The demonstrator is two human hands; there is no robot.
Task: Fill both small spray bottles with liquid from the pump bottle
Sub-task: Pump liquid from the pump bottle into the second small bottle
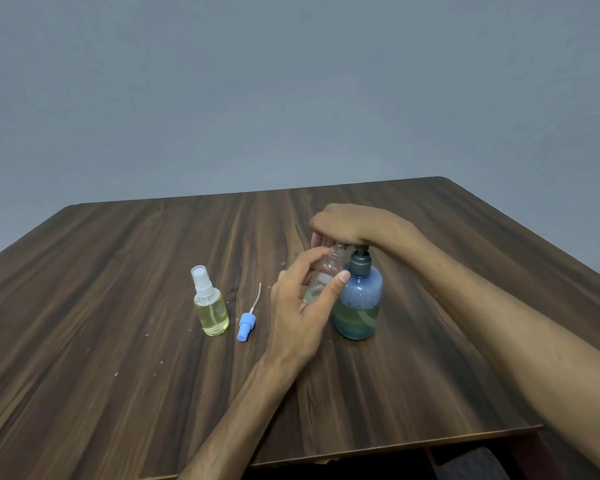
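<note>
Roughly halfway, by the look of it. Left of the pump bottle (358, 306): capped bottle (211, 308) already full, blue sprayer (246, 326) lying loose. Against the pump: open bottle (326, 275), barely filled, gripped by left hand (300, 306). Right hand (354, 223) pressing the pump head, fingers draped over it.

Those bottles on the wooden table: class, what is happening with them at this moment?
A person's left hand grips a small clear uncapped spray bottle beside the blue-green pump bottle, mouth under the spout. The right hand rests on the pump head. On the dark wooden table, a second small spray bottle with a white sprayer stands capped, holding yellowish liquid. A blue spray cap with its tube lies between that bottle and the left hand.
</note>
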